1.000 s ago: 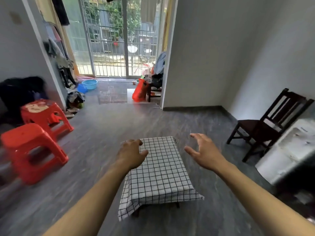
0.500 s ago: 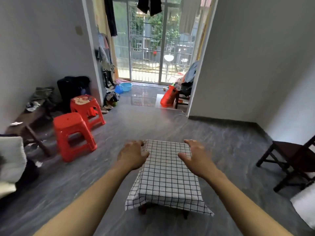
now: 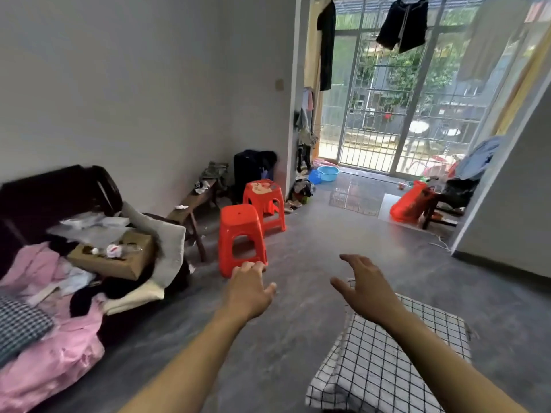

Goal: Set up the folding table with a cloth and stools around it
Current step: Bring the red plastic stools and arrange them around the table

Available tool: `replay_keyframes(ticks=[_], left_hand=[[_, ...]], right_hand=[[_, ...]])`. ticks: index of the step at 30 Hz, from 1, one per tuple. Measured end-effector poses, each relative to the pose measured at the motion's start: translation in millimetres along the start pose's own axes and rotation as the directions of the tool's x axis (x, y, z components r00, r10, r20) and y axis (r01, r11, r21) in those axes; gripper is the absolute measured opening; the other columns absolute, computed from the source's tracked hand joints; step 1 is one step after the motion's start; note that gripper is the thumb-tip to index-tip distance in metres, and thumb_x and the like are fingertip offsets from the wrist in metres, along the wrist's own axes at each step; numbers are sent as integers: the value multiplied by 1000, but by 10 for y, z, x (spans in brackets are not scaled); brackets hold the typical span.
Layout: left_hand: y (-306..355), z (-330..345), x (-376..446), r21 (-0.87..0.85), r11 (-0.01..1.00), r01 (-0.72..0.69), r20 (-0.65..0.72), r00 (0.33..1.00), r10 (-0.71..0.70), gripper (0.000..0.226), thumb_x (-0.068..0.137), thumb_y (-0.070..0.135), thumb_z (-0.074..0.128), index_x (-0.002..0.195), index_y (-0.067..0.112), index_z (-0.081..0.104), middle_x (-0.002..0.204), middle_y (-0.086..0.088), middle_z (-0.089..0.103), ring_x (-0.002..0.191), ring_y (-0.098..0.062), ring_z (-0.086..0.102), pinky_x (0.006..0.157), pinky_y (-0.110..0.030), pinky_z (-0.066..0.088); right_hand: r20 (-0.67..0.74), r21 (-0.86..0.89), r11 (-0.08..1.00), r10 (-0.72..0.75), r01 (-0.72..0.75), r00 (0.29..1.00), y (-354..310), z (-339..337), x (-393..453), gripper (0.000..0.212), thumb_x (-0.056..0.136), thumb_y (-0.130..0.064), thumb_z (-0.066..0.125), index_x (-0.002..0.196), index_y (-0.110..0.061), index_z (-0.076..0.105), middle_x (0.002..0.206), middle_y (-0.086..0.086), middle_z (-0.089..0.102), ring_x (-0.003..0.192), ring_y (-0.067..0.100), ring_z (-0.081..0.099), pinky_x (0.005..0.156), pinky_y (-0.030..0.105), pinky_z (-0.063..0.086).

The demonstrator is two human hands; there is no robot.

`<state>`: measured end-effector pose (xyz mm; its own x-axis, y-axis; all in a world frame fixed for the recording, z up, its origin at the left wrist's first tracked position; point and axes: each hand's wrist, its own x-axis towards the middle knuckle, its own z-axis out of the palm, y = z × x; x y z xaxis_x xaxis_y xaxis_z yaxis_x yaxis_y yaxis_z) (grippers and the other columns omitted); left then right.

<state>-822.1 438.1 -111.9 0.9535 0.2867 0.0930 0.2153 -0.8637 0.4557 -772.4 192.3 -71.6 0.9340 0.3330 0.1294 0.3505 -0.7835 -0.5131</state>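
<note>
The low folding table, covered by a white cloth with a black grid (image 3: pixel 387 362), stands at the lower right. Two red plastic stools wait by the left wall: the nearer stool (image 3: pixel 241 238) and, behind it, a stool with a printed top (image 3: pixel 264 202). My left hand (image 3: pixel 249 289) hovers in the air in front of the nearer stool, fingers loosely bent, holding nothing. My right hand (image 3: pixel 362 289) floats above the far left corner of the cloth, fingers spread and empty.
A dark sofa piled with pink bedding, clothes and a cardboard box (image 3: pixel 116 256) fills the left side. A wooden bench (image 3: pixel 193 204) runs along the wall. Farther off are a blue basin (image 3: pixel 328 173), an orange bag (image 3: pixel 410 204) and a barred glass door (image 3: pixel 402 108).
My view has swung left, so the table has slid to the lower right and the stools sit near centre. Both hands have lifted off the cloth and now point toward the stools.
</note>
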Motion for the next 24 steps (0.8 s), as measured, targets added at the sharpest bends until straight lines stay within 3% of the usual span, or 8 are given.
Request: replay_keyframes(ticks=[12,18,24], left_hand=[[-1465,-447,1400,-22,995,93,-28,995,-94,48,84,49,60,124,22,56,126,-3,55,116,-25,49,99,-37,43],[-1731,-286,2226,-51,995,90,-70,993,-94,40,84,44,61,118,22,59,119,0,58,112,-22,52,96,-36,45],[-1735,-81,3323,56,989,134,-9,991,-134,46,82,49,61,120,23,57,120,-2,58,111,-24,53,97,-37,44]], right_hand=[[102,-3,999,-45,46,994,-1029,1004,1680,61,92,-44,60,144,-21,39,147,5,40,135,26,38,111,39,35],[138,-9,998,-59,61,989,-995,1349,2660,62,92,-46,59,145,-21,39,148,3,40,134,23,39,111,36,34],[148,12,995,-95,94,984,-735,1582,3788,63,93,-46,57,146,-20,36,150,3,37,136,23,35,111,38,32]])
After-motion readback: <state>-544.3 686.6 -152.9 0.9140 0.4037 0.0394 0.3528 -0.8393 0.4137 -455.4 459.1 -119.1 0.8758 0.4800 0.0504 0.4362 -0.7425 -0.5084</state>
